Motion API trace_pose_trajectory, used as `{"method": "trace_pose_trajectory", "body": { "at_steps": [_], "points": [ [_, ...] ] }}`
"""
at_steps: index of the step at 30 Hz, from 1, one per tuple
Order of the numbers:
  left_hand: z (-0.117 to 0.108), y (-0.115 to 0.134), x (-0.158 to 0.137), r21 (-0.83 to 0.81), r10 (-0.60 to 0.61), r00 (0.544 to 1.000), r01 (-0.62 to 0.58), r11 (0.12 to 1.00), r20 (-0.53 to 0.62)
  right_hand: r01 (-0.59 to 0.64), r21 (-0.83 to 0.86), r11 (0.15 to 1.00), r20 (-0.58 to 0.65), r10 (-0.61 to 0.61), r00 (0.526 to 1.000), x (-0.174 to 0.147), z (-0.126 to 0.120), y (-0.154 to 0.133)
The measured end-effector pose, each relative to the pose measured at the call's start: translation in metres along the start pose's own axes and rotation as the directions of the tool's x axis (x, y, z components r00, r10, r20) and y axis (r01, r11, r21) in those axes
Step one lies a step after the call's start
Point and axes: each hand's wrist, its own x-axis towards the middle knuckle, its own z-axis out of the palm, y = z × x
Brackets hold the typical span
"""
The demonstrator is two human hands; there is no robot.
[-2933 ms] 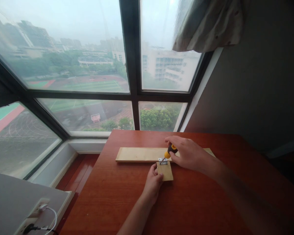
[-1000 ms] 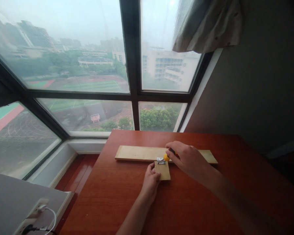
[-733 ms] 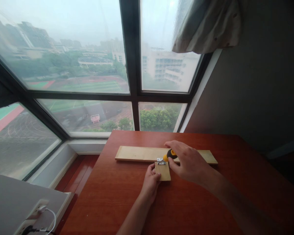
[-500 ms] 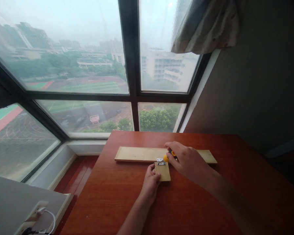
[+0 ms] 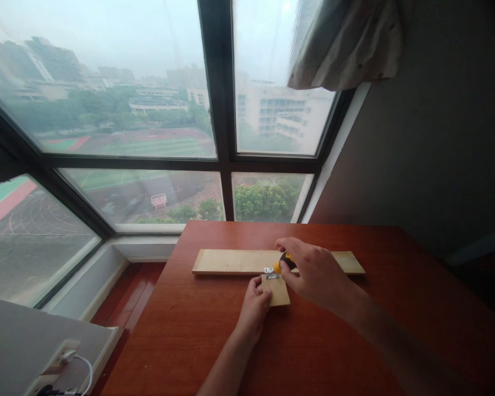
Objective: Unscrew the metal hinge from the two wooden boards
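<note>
My right hand (image 5: 313,269) is closed around a yellow and black screwdriver (image 5: 278,267), whose shaft slants down to the left onto a small silver hinge (image 5: 269,273). The hinge bridges a long pale wooden board (image 5: 231,261) and a small wooden piece (image 5: 278,294) at its near edge. With thumb on top and fingers at the left side, my left hand (image 5: 256,302) grips the small piece. My right hand covers part of the long board. Too small to make out is the screw under the tip.
Both boards lie on a reddish-brown table (image 5: 181,330). Large windows with a dark frame (image 5: 226,165) stand behind it. A curtain (image 5: 350,49) hangs at upper right. On the low wall at lower left is a socket with a white plug (image 5: 69,356).
The small wooden piece has turned slightly, its near end shifting right. The long board's left end has moved a little nearer. Both hands keep their hold.
</note>
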Motion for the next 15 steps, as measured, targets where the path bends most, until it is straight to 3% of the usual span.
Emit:
{"method": "trace_pose_trajectory", "body": {
  "at_steps": [4,10,15],
  "points": [
    [0.0000,-0.0016,0.0005,0.004,0.018,1.000,-0.019,1.000,0.016,0.020,0.015,1.000,-0.016,-0.020,1.000,-0.0011,-0.0004,-0.0002],
    [-0.0003,-0.0014,-0.0006,-0.010,0.003,1.000,-0.003,1.000,0.003,-0.061,-0.017,0.998,0.017,0.061,0.998,0.0020,0.0034,0.0030],
    [0.0009,0.0007,-0.0019,-0.018,-0.028,1.000,0.028,0.999,-0.007,0.022,0.052,0.998,-0.006,-0.022,1.000,-0.0013,0.0016,0.0036]
  ]
}}
